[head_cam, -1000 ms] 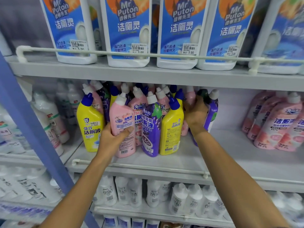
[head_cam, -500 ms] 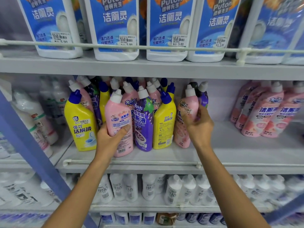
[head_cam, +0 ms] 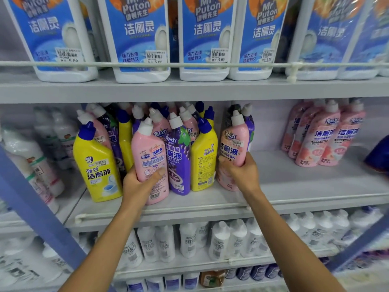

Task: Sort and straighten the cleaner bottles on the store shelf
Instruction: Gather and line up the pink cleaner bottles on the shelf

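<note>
Now, my left hand (head_cam: 141, 184): fingers curled round the pink plastic white-capped bottle (head_cam: 150, 157), just left of the purple grape-label bottle (head_cam: 177, 163), to square it upright.
My right hand (head_cam: 242, 173): gripping a second pink bottle (head_cam: 231, 148), right of the purple one beyond a yellow blue-capped bottle (head_cam: 203, 157), probably to group the pinks.
Front row count: two pink, two yellow, one purple.

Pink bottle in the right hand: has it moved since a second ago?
Yes. The pink bottle, gripped by the right hand, has come forward from the back rows to the front, just right of the yellow bottle.
</note>
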